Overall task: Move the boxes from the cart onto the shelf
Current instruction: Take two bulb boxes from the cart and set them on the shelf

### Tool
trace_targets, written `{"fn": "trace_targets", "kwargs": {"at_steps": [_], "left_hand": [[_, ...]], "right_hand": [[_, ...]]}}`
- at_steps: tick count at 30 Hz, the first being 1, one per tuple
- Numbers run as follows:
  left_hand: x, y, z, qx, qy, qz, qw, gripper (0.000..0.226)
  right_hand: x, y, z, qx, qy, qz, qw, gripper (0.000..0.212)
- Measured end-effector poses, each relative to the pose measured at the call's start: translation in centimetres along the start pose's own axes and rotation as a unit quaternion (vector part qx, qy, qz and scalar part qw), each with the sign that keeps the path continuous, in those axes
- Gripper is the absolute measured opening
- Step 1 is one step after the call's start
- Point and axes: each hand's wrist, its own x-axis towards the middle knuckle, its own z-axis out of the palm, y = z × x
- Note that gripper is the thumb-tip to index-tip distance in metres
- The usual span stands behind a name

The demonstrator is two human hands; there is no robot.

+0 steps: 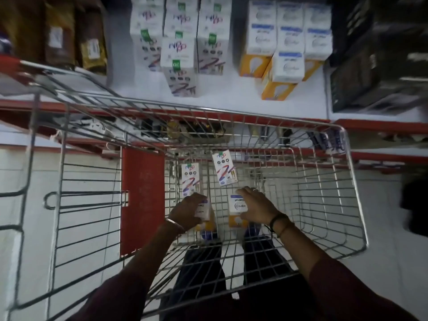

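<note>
Hands are reaching into the silver wire cart: left hand is gripping one white-and-orange bulb box, right hand another. White red-edged shelf at twelve o'clock is carrying stacked boxes.

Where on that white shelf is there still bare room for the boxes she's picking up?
Bare shelf shows left of the front purple-striped box, between that box and the front orange-and-white box, and along the front edge. The back rows are crowded. Each hand, left and right, is closed around an orange-and-white box.
</note>
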Motion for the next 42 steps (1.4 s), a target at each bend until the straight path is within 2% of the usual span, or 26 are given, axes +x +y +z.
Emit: {"fn": "trace_targets", "kwargs": {"at_steps": [1, 4, 8, 15, 20, 24, 27, 33, 42], "left_hand": [[-1.5, 3.3, -2.0, 0.043, 0.013, 0.020, 0.999, 0.063], [-3.3, 8.1, -5.1, 0.056, 0.078, 0.060, 0.994, 0.065], [-4.5, 13.4, -8.3, 0.070, 0.154, 0.113, 0.979, 0.068], [-5.1, 21.9, -13.7, 0.139, 0.301, 0.212, 0.919, 0.067], [-3.2, 26.7, -17.8, 0.198, 0.379, 0.208, 0.880, 0.065], [-0.3, 28.3, -19.9, 0.214, 0.388, 0.140, 0.885, 0.061], [2.5, 28.0, -20.5, 0.207, 0.377, 0.104, 0.897, 0.063], [6.6, 27.1, -20.6, 0.181, 0.353, 0.092, 0.913, 0.065], [8.7, 26.8, -19.8, 0.150, 0.358, 0.109, 0.915, 0.055]], "right_hand": [[-0.9, -0.1, -0.9, -0.003, 0.024, -0.001, 1.000, 0.077], [-3.8, -0.3, -4.0, -0.002, 0.102, -0.008, 0.995, 0.070], [-7.8, -0.5, -8.5, 0.004, 0.187, -0.017, 0.982, 0.071], [-13.8, -0.1, -17.2, -0.041, 0.324, -0.017, 0.945, 0.075], [-14.7, 1.3, -23.1, -0.071, 0.408, 0.012, 0.910, 0.072], [-12.6, 1.9, -26.4, -0.032, 0.441, 0.029, 0.897, 0.068], [-10.5, 1.6, -27.7, -0.022, 0.432, 0.044, 0.900, 0.062], [-6.4, 2.2, -28.3, 0.009, 0.396, 0.044, 0.917, 0.060], [-2.9, 3.4, -27.2, 0.047, 0.432, 0.019, 0.901, 0.056]]}}
